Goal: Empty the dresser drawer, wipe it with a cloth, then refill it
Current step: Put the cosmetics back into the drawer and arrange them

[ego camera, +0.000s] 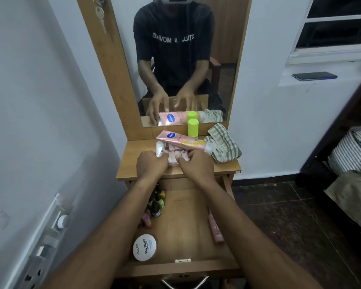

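From the head camera, both hands reach over the open drawer (181, 224) to the top of the table (133, 161). The left hand (152, 164) and the right hand (196, 164) curl their fingers around a clear box (171, 153) with small pink things inside. The box lies flat on the table. A pink tube (183, 141) lies across the far edge of the box. A green bottle (193, 127) stands upright behind the tube, close to the mirror (175, 49). A striped cloth (223, 146) sits bunched up just beside the tube's cap end. Down in the drawer, a round white tin (144, 247) lies near the front left. Small bottles (156, 205) are along the left side. A thin pink tube (216, 230) lies along the right side.
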Tool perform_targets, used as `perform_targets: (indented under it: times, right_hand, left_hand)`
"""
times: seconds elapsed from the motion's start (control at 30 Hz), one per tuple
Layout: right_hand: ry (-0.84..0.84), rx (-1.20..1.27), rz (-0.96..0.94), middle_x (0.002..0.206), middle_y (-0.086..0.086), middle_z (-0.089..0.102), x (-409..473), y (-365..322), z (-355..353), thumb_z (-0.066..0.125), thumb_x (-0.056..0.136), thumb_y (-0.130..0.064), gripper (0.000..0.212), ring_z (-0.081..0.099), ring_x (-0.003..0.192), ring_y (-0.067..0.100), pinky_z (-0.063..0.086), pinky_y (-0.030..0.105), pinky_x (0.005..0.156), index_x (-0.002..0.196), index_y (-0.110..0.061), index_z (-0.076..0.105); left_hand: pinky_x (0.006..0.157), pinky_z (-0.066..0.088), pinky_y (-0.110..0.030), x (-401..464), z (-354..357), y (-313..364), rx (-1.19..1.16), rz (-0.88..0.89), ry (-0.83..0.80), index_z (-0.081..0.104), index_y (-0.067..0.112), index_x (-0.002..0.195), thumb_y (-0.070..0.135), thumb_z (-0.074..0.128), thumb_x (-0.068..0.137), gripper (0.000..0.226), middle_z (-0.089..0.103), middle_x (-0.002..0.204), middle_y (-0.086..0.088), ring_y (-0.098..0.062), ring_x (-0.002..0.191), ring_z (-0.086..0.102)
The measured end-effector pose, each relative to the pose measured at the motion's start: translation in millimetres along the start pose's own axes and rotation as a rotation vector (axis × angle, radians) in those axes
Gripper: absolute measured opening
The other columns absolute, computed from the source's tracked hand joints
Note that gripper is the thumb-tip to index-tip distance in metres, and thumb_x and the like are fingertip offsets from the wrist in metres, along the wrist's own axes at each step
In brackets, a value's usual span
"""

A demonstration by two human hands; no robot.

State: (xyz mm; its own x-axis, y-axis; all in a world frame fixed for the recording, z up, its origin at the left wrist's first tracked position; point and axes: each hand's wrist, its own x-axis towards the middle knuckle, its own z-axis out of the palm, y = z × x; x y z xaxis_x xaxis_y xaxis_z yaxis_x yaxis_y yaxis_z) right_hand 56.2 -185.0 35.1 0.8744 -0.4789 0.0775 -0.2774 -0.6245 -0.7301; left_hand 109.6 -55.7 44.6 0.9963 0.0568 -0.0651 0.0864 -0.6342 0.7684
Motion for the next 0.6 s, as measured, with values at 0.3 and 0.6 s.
perform_targets:
  times: [0.3,0.6]
  right_hand:
    - [-0.175,0.515,0.300,0.073,0.006,0.076,6,0,-17,0.077,0.086,-0.022,0.019,0.073,0.061,0.021,0.063,0.041,0.072,0.073,-0.009,0.073]
    - [-0.368,0.796,0.318,0.064,0.010,0.067,-21,-13,-44,0.069,0.089,-0.011,0.021,0.057,0.046,0.014,0.047,0.022,0.043,0.108,-0.004,0.065]
  left_hand:
    - [0.062,0.061,-0.031,-11,-40,22,-0.277,-0.082,-0.020,0.074,-0.001,0.080,0.015,0.071,0.088,0.018,0.075,0.078,-0.012,-0.018,0.061,0.070]
    - [0.047,0.055,-0.017,-28,-57,1,-0.663,-0.337,-0.294,0.063,-0.008,0.109,0.002,0.063,0.093,0.019,0.070,0.084,-0.019,-0.016,0.052,0.071]
